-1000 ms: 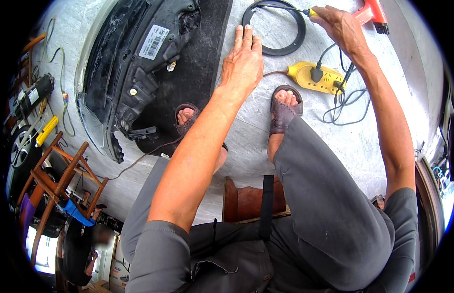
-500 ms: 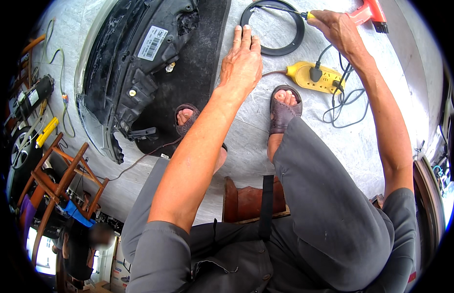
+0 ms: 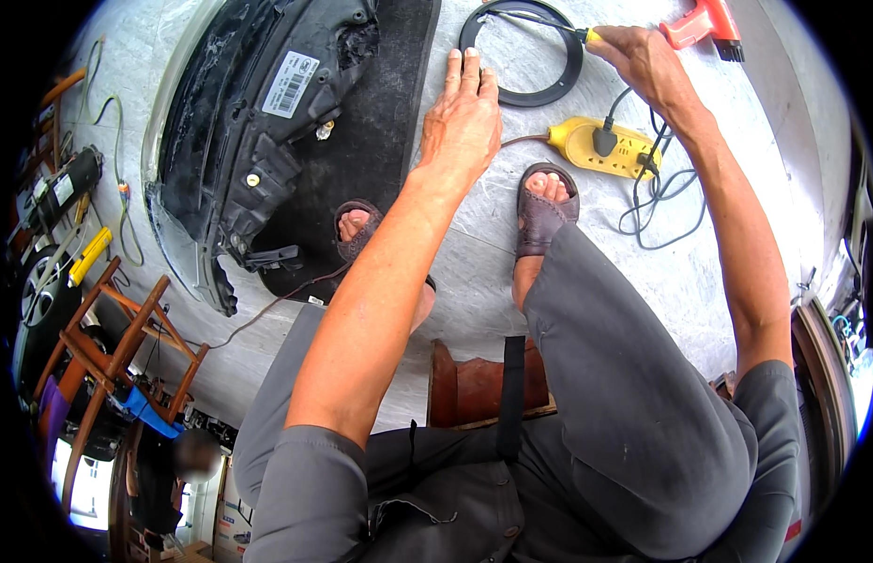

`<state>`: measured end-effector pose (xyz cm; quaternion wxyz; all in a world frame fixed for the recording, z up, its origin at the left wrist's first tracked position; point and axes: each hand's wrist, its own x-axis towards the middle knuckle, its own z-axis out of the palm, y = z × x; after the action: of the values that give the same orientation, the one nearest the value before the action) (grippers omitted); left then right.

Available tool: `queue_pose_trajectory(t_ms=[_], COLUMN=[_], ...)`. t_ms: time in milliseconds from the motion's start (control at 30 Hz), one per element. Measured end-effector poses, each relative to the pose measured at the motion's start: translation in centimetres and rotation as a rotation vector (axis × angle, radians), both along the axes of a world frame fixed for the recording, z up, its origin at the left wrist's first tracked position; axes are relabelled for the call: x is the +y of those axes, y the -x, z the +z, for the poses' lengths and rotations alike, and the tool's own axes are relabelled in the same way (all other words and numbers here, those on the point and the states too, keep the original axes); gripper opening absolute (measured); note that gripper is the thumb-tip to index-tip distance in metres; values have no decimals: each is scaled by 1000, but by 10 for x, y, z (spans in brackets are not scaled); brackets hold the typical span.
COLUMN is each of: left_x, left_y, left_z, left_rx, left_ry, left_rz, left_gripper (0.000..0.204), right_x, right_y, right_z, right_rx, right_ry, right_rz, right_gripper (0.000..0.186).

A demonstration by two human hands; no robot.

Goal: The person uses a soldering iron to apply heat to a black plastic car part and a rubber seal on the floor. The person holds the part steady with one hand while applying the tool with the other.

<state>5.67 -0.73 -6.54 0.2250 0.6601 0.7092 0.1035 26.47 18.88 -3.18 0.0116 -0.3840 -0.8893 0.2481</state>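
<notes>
A flat black ring [image 3: 568,83] lies on the grey floor at the top of the view. My left hand [image 3: 460,127] rests with fingers stretched out at the ring's left edge, fingertips overlapping the rim; its thumb is hidden. My right hand [image 3: 645,68] is closed around the yellow handle of a long, thin-shafted screwdriver [image 3: 594,36]. The shaft reaches leftward across the ring, its tip near the upper left rim. Left of my left hand, a large black car headlight housing [image 3: 258,141] with a white label lies back side up on a dark mat [image 3: 385,122].
A yellow power strip [image 3: 586,145] with plugs and looped black cables lies beyond my right foot. A red heat gun [image 3: 701,23] rests at the top right. Wooden stools [image 3: 113,347] and a wheel [image 3: 42,286] stand at left, with another person [image 3: 159,479] at lower left.
The whole view has shifted very slightly. Both hands keep nearly the same places, with the screwdriver still across the ring.
</notes>
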Motion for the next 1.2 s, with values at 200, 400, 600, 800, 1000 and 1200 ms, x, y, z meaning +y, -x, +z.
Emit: queue_pose_trajectory(t_ms=[200,400,600,800,1000,1200], left_x=[-1,-1,0,-1,-1,-1], left_y=[0,0,-1,-1,0,-1], left_z=[0,-2,0,0,0,0], left_rx=[-5,2,-3,0,-1,2], left_ry=[13,8,36,27,31,32], left_rz=[7,3,7,0,-1,-1], left_gripper=[51,52,53,53,53,53], right_x=[0,-2,-1,-5,-7,-7], right_y=[0,-2,0,-2,5,-2], right_z=[-1,0,2,0,10,-2], right_rx=[-19,-7,-48,-38,-103,-42], right_ry=[29,38,80,117,172,186], right_rz=[-15,-26,-13,-56,-38,-47], right_gripper=[33,34,34,35,35,34])
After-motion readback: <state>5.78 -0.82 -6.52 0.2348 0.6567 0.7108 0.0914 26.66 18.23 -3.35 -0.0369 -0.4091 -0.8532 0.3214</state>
